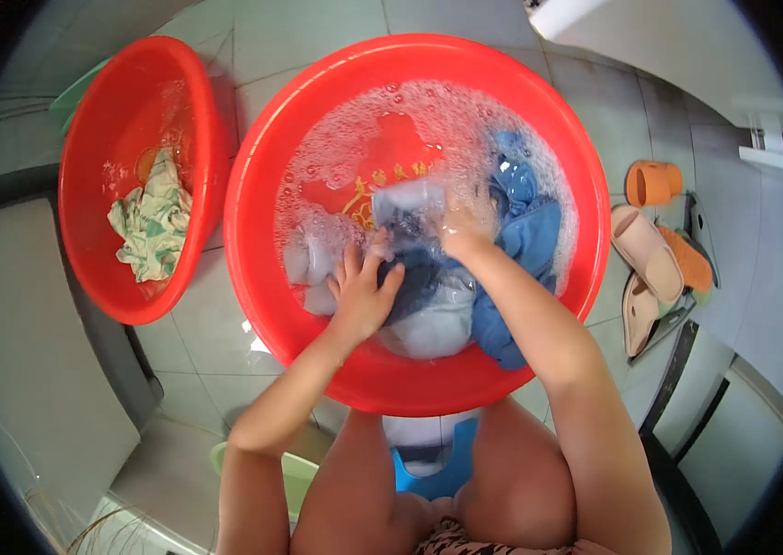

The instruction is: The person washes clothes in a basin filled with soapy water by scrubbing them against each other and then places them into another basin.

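Observation:
A large red basin (419, 393) of foamy water stands in front of me. Dark and pale grey wet cloth (437, 319) lies in its middle, with blue denim-like cloth (530, 245) along the right side. My left hand (363, 287) rests at the left edge of the dark cloth, fingers spread and partly wet. Over the same bundle, my right hand (463, 227) reaches into the suds beside a pale grey fold (408, 197). Foam and motion blur hide its fingers, so I cannot see whether it grips the cloth.
At the left, a smaller red basin (204, 111) tilts and holds a green-and-white patterned cloth (158, 222). Orange and beige slippers (646, 250) lie on the tiled floor to the right. A blue item (442, 476) shows between my legs, and a pale green basin (299, 476) sits beside my left leg.

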`<state>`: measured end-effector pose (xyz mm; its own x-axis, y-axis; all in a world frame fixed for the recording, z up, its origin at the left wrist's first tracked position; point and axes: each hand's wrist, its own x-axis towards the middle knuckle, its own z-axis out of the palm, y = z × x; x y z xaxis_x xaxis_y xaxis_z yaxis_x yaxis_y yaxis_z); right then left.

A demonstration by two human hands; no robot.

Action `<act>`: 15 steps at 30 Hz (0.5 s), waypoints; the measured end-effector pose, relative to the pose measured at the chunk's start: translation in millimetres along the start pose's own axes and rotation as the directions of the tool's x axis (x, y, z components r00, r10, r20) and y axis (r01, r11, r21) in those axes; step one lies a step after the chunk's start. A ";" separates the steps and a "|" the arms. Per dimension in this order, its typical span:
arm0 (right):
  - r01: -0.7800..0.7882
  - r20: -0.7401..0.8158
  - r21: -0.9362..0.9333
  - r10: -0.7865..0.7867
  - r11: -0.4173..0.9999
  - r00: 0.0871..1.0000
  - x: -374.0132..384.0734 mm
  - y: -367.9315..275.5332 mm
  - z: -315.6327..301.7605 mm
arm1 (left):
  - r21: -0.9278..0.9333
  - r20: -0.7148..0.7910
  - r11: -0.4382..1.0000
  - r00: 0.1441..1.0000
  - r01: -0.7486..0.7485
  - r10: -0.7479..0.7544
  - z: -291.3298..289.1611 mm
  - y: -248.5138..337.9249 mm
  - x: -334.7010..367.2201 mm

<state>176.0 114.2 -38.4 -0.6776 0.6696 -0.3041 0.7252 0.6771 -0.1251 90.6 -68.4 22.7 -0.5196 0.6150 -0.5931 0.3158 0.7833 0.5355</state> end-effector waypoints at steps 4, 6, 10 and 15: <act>-0.158 0.065 0.239 0.147 0.958 0.987 16.1 19.9 -14.3 | 0.227 -0.091 0.951 0.967 -0.212 0.237 28.1 -25.6 65.3; -0.295 0.135 0.491 0.263 0.819 0.955 13.8 31.0 -18.2 | 0.538 -0.028 0.792 0.933 -0.289 0.359 25.6 -20.1 99.4; -0.348 0.192 0.486 0.291 0.802 0.937 -5.7 35.2 -38.8 | 0.346 -0.071 0.894 0.942 -0.286 0.328 -6.2 14.5 117.3; -0.380 0.293 0.437 0.270 0.815 0.917 -51.2 51.0 -47.3 | 0.385 0.020 0.826 0.898 -0.413 0.440 -31.0 40.3 129.4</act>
<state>241.9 128.9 15.5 -0.3898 0.7074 -0.5896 0.9020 0.1641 -0.3994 11.5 39.9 -13.8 -0.3121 0.8985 -0.3088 0.7807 0.4277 0.4556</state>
